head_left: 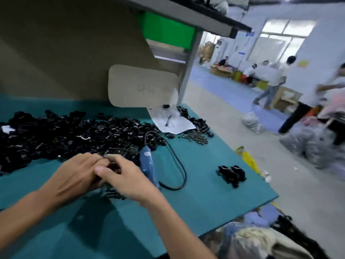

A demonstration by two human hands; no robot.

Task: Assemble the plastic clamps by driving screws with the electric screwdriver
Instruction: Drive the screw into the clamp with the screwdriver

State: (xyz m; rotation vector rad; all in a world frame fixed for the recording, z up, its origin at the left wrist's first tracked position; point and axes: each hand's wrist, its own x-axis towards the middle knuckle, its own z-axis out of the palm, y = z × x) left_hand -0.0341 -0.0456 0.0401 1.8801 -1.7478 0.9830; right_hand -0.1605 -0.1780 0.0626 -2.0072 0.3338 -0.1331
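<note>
Electric screwdriver lies flat on mat, long axis near-to-far, tip toward clamp pile. Left hand and right hand, just beside it, pinch a dark piece, probably a clamp.

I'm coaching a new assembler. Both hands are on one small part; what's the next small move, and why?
Probably the right hand should reach for the blue screwdriver, which lies unheld on the mat just beside it, while the left hand holds the dark part both now pinch.
</note>
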